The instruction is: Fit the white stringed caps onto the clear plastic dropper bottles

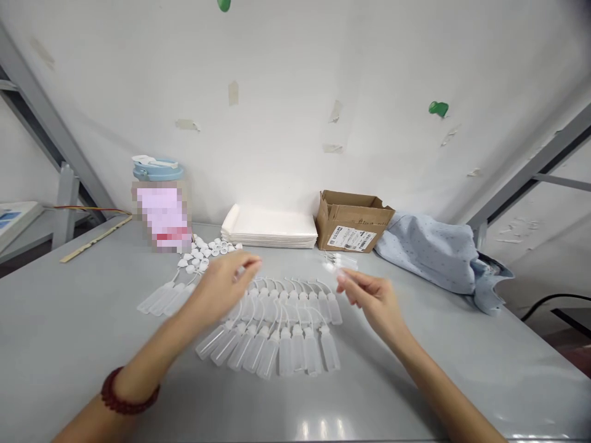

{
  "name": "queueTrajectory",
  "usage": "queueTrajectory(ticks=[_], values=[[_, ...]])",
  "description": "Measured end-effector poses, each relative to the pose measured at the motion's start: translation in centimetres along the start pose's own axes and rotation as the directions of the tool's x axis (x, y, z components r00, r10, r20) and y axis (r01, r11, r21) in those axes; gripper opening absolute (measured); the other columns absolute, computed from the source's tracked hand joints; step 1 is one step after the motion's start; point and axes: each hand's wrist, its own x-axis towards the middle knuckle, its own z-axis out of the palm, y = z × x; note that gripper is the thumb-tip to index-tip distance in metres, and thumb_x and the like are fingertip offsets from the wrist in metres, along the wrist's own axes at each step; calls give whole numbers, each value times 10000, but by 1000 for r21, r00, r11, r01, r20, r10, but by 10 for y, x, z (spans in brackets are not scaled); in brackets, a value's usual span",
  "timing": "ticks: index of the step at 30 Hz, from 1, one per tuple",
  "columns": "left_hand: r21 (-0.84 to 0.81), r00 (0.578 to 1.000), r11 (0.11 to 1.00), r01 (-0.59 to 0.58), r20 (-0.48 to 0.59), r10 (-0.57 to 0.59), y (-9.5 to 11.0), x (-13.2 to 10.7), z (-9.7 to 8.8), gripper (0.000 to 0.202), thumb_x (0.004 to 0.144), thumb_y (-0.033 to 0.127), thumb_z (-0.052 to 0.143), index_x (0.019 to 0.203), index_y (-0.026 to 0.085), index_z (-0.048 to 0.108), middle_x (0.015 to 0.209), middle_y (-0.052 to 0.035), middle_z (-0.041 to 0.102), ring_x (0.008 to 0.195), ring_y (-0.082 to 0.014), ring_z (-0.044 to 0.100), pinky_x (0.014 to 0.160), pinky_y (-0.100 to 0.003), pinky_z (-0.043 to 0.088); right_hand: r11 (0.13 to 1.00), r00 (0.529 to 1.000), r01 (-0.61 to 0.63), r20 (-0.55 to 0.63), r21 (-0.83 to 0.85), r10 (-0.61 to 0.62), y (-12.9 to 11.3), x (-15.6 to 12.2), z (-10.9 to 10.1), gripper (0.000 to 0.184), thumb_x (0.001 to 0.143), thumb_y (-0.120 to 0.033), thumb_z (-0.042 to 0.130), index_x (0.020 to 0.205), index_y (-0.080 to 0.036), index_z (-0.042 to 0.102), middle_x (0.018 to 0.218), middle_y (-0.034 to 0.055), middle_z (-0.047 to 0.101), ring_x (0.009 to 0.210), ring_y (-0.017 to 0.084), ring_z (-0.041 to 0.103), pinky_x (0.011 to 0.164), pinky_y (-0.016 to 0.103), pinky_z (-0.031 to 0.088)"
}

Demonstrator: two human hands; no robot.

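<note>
Several small translucent plastic bottles (295, 344) with tethered caps lie in rows on the grey table (69, 344). My left hand (224, 284) hovers above the left end of the rows, its fingertips pinched together on something small and blurred. My right hand (369, 295) hangs over the right end of the rows, fingers curled toward the thumb; what they hold, if anything, does not show. A pile of small white caps (205, 251) lies beyond my left hand.
A stack of white sheets (270, 227) and an open cardboard box (353, 220) stand at the back by the wall. A light blue cloth (438, 258) lies at the right. A blue-lidded container (157, 169) stands at the back left. A wooden stick (95, 240) lies at the far left.
</note>
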Motion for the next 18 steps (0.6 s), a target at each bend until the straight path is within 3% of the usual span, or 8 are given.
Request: queueTrajectory(ticks=[2,4,7,9,13,18], values=[[163,989,979,123,-100,-107,-22,6,-21,248,885,319,449,903,166,643,943,-66,683,834,-206,596,715,-285,423,991,986,37,-159,-129,-58,8,7,-10,356,817,-474,567,771,-148,702,603,2,539,530,114,416,502,249,349],[321,959,912,256,-203,-198,-46,10,-41,243,852,288,455,910,150,647,953,-84,689,870,-238,601,727,-300,408,956,965,60,-228,-286,-129,17,14,-18,368,826,-472,550,885,-151,720,663,20,598,557,134,468,532,263,390],[504,922,773,385,-236,-305,-74,10,-63,273,818,278,451,897,125,664,890,-93,689,873,-271,599,681,-298,376,860,956,81,-206,-503,-211,28,20,-24,393,848,-462,501,918,-149,728,717,43,651,559,150,517,549,277,416],[562,882,684,466,-233,-409,-84,7,-71,277,807,305,452,799,133,669,761,-72,664,778,-255,587,619,-285,345,797,954,84,-182,-598,-237,35,23,-25,404,861,-445,471,942,-141,725,755,64,674,547,155,540,565,286,428],[541,892,725,427,-121,-435,-93,1,-72,269,793,337,477,759,151,667,686,-37,622,682,-196,535,585,-254,322,704,954,57,-169,-708,-246,45,28,-27,365,866,-363,459,984,-129,713,812,94,689,556,169,576,600,296,438],[423,889,785,453,-155,-430,-104,3,-68,178,708,263,534,659,146,659,607,-32,606,649,-195,514,580,-254,292,572,980,-41,-146,-820,-138,50,34,-29,267,856,-232,496,990,-143,709,950,110,682,680,195,620,629,287,417]])
